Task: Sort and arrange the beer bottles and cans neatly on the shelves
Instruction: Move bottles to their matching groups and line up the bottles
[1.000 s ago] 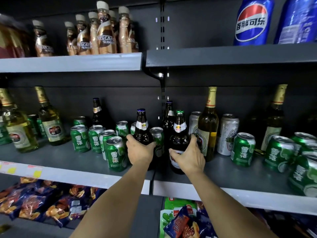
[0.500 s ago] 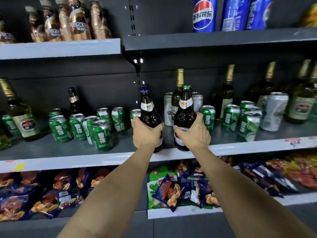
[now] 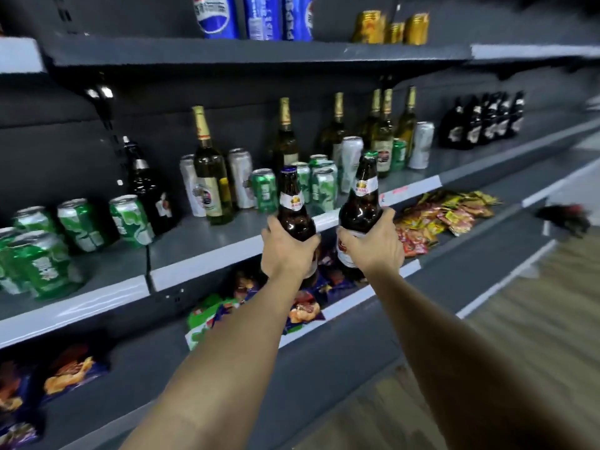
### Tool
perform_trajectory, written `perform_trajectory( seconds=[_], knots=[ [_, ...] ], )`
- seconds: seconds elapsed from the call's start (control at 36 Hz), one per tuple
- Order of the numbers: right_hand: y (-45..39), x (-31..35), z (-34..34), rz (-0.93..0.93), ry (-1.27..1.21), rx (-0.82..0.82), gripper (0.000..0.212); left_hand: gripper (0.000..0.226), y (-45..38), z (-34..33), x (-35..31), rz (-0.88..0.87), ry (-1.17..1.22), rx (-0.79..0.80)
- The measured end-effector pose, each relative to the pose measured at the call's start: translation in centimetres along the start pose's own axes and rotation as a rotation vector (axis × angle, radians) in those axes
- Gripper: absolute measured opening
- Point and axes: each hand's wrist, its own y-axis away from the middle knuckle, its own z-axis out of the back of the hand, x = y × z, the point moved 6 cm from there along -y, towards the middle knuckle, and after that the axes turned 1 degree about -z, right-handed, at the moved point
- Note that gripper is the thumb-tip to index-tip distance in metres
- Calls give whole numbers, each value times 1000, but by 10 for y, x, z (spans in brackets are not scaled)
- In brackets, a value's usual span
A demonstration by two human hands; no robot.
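Brown bottles [image 3: 293, 211] in both hands [image 3: 287, 251].

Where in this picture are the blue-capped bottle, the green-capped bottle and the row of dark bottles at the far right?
blue-capped bottle [image 3: 291, 203]: head view, neck label.
green-capped bottle [image 3: 366, 187]: head view, neck label.
row of dark bottles [image 3: 483, 121]: head view, middle bottle's body.
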Motion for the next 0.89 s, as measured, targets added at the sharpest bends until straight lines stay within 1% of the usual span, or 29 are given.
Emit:
perform_trajectory(
  seconds=[0.17,0.28,0.36,0.47,0.64,0.81,0.89],
  knots=[
    [-27,-72,65,-85,95,-107,74,71,31,-88,-49,-69,24,145],
    [-52,-124,111,-156,133,-137,68,72,52,-151,-88,-91,54,213],
    [-78,-163,146,-178,170,-147,71,74,69,-196,-122,-112,66,243],
    [-111,-206,184,-189,208,-140,63,81,84,-250,-161,-126,92,262],
    [-170,-266,243,-173,246,-145,61,77,107,-330,-223,-106,127,269],
    [-228,-311,273,-180,251,-166,61,80,106,-394,-270,-138,96,277],
    [-262,-328,281,-179,230,-184,60,81,94,-425,-292,-152,120,269]
  ],
)
